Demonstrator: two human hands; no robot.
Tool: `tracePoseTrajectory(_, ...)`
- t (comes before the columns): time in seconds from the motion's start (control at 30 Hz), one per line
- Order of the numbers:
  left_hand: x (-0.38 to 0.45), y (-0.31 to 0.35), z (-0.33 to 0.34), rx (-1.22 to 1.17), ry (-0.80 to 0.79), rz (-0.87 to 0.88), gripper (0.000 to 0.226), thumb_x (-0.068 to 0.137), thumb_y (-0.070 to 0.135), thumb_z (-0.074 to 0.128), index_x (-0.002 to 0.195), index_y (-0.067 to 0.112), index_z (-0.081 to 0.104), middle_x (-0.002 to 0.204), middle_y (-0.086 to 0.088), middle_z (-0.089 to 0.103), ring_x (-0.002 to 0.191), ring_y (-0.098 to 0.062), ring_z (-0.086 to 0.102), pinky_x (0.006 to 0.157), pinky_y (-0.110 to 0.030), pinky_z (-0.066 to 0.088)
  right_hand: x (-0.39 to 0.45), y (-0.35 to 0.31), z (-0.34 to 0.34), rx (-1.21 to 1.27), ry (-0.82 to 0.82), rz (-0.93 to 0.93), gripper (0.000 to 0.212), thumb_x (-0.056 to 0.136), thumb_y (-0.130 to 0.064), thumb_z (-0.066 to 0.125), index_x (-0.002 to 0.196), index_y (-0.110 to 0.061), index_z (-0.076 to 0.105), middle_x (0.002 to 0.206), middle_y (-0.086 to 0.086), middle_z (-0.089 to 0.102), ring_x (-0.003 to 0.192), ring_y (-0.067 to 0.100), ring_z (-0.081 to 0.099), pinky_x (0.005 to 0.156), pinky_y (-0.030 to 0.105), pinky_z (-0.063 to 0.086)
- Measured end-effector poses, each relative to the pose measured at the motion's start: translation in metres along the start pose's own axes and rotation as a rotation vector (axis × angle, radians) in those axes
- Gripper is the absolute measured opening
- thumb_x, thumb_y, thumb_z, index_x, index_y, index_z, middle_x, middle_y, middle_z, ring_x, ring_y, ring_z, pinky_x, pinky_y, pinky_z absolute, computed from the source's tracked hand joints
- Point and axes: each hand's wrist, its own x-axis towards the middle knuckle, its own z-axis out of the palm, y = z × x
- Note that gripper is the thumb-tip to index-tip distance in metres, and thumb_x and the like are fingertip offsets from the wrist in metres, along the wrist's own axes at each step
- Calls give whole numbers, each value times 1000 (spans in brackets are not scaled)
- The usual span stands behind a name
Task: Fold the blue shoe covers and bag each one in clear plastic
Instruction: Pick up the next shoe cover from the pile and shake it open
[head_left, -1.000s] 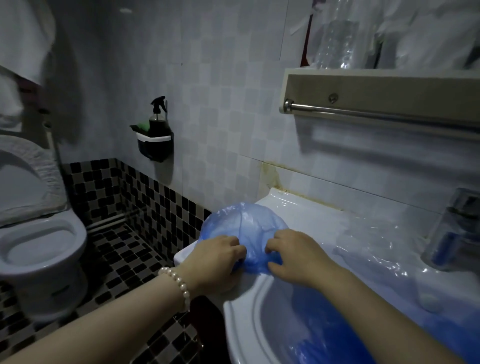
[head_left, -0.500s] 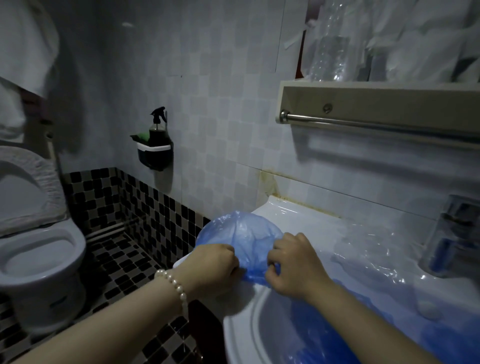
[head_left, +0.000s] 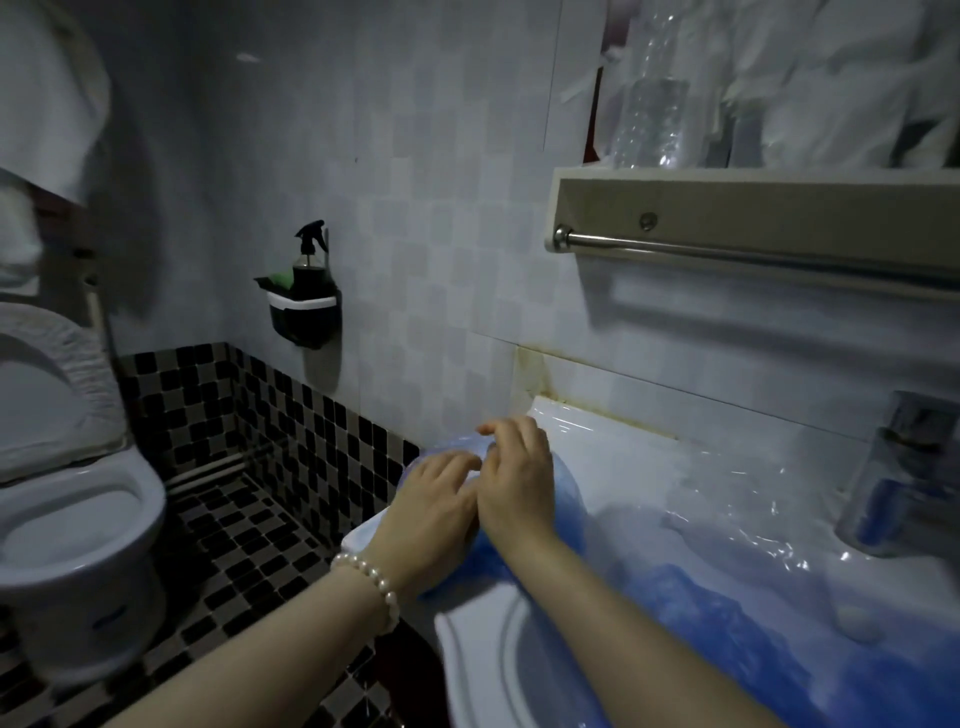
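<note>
A blue shoe cover lies on the left rim of the white sink, mostly hidden beneath both hands. My left hand lies flat on it with the fingers stretched forward. My right hand presses down beside it, fingers extended over the cover's far edge. Clear plastic is spread over the sink's back ledge to the right. More blue shoe covers fill the basin under my right forearm.
A toilet stands at the left on the black-and-white tiled floor. A wall holder with a spray bottle hangs above. A shelf with a towel bar juts out over the sink. A faucet stands at the right.
The puffed-up shoe cover has been pushed down flat. Both hands went from pinching its near edge to lying over it, having slid forward toward the wall.
</note>
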Motion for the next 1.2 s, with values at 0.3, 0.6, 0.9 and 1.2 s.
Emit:
tracePoseTrajectory(0.3, -6, 1, 0, 197, -392, -75, 69, 78, 52, 32, 133, 17, 54, 143, -10, 46, 135, -26, 38, 110, -47, 13, -4, 46, 3, -505, -411, 96, 47, 103, -32, 16, 148, -22, 25, 159, 1, 10, 146, 19, 3, 118, 38, 0)
tracePoseTrajectory(0.6, -8, 3, -7, 112, -670, -119, 97, 61, 66, -17, 150, 26, -11, 158, 1, -16, 144, -14, -18, 114, -48, -16, -7, 48, -2, -697, -621, 136, 56, 101, -44, 10, 152, -23, -2, 159, -2, -11, 145, 22, -14, 115, 51, -8)
tracePoseTrajectory(0.9, -5, -1, -3, 68, -806, -188, 76, 85, 70, 13, 150, 34, -2, 159, 5, -9, 145, -15, -12, 112, -58, -12, -5, 54, -3, -684, -764, 182, 55, 100, -44, 8, 151, -26, -5, 158, -5, -15, 144, 22, -17, 113, 56, -9)
tracePoseTrajectory(1.2, -2, 1, -9, 8, -853, -306, 71, 89, 69, 26, 146, 44, -8, 157, 11, -15, 145, -9, -9, 110, -61, -11, -5, 56, -4, -683, -798, 178, 56, 99, -49, 8, 151, -28, 1, 159, -5, -6, 146, 23, -7, 113, 58, -4)
